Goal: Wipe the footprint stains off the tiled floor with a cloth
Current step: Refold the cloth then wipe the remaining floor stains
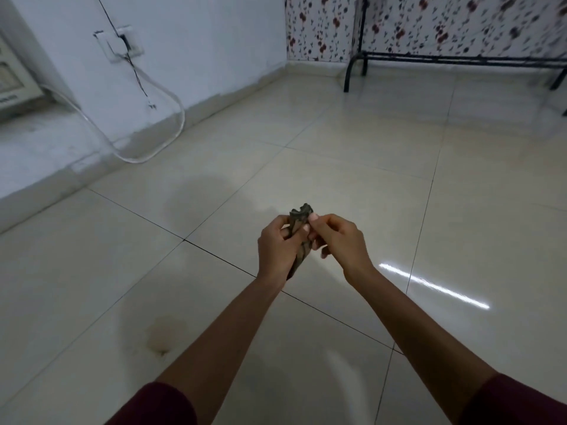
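Observation:
A small dark bunched cloth (300, 222) is held upright in front of me above the cream tiled floor (352, 167). My left hand (276, 246) grips its lower part, with a twisted tail hanging below the palm. My right hand (337, 240) pinches the cloth's upper end between thumb and fingers. A yellowish-brown stain (162, 334) lies on the tile at lower left, under my left forearm's side. A fainter dull smudge (196, 204) shows on the tile further ahead, left of the hands.
A white wall with a socket plate (122, 44) and dangling cables stands at left, with a clear hose (147, 154) looping onto the floor. A black metal frame (429, 59) stands at the back right before floral wallpaper. A bright light streak (432, 285) reflects on the tiles.

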